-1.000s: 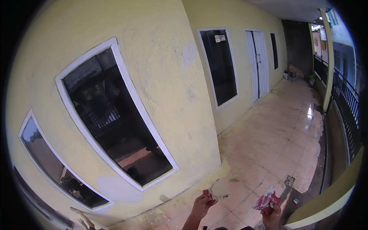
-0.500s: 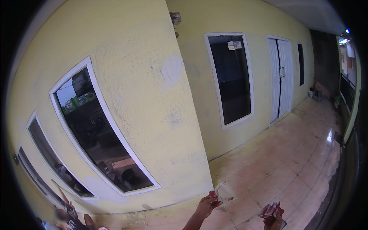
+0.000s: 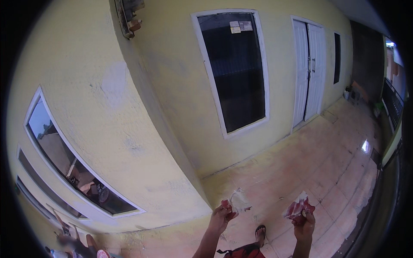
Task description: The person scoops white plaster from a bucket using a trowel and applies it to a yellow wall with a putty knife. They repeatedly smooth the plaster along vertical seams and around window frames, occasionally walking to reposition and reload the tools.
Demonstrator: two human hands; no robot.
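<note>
My left hand (image 3: 218, 220) is closed round the red grip of a putty knife (image 3: 239, 201), whose broad end is smeared white. It is held near the foot of the yellow wall's corner (image 3: 189, 180), apart from the wall as far as I can tell. To the right, my right hand (image 3: 304, 228) is closed on a red putty scraper (image 3: 297, 207) with a lump of white paste across its upper part. Both tools are raised above the tiled floor (image 3: 271, 185). Pale rough patches (image 3: 115, 84) mark the yellow wall.
White-framed windows (image 3: 234, 73) and a white double door (image 3: 307, 71) line the walls. A fixture (image 3: 129, 17) juts out high on the corner. Another person (image 3: 73, 241) is low at the left. A sandalled foot (image 3: 260, 234) stands between my arms; a railing (image 3: 391, 103) runs along the right.
The view has swung right and moved closer to the corner. Both hands show higher in the picture with their tools still held, and a foot has come into view.
</note>
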